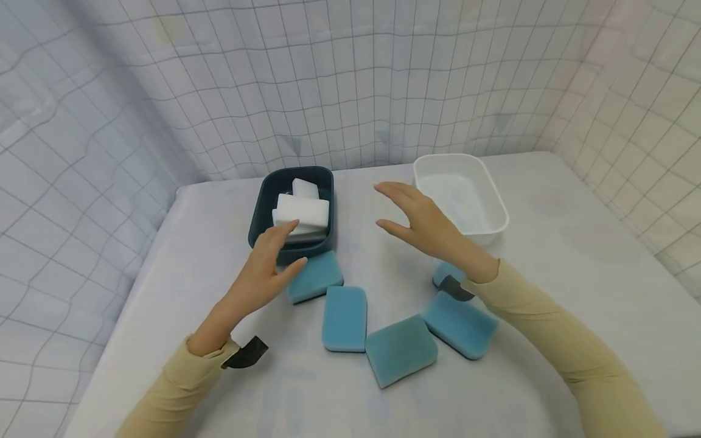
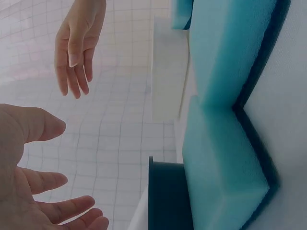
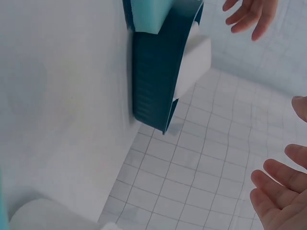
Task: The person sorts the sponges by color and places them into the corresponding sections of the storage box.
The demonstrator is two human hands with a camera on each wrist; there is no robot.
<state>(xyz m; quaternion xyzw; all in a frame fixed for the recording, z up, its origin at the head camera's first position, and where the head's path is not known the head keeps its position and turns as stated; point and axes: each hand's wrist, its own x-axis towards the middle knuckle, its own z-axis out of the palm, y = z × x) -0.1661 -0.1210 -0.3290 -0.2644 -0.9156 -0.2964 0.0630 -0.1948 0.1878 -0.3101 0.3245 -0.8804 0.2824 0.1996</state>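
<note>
My left hand (image 1: 264, 267) hovers near the front of a dark teal bin (image 1: 256, 219), fingers extended and nothing in them. Inside that bin lie several white sponge blocks (image 1: 303, 212), stacked loosely. My right hand (image 1: 424, 222) is raised beside the left wall of a white bin (image 1: 495, 201), its fingers spread apart from the thumb and holding nothing. Across the table in front of the bins lie several blue sponges: one at the teal bin's front (image 1: 317, 278), a blue sponge (image 1: 344, 319) in the middle, a greener sponge (image 1: 402, 350) and another blue sponge (image 1: 461, 325) at right.
One more blue sponge (image 1: 446, 272) is partly hidden under the right wrist. A white cloth covers the table (image 1: 575, 255). Gridded white curtains (image 1: 350, 85) hang behind it and at both sides. Dark straps (image 1: 246, 353) are on the wrists.
</note>
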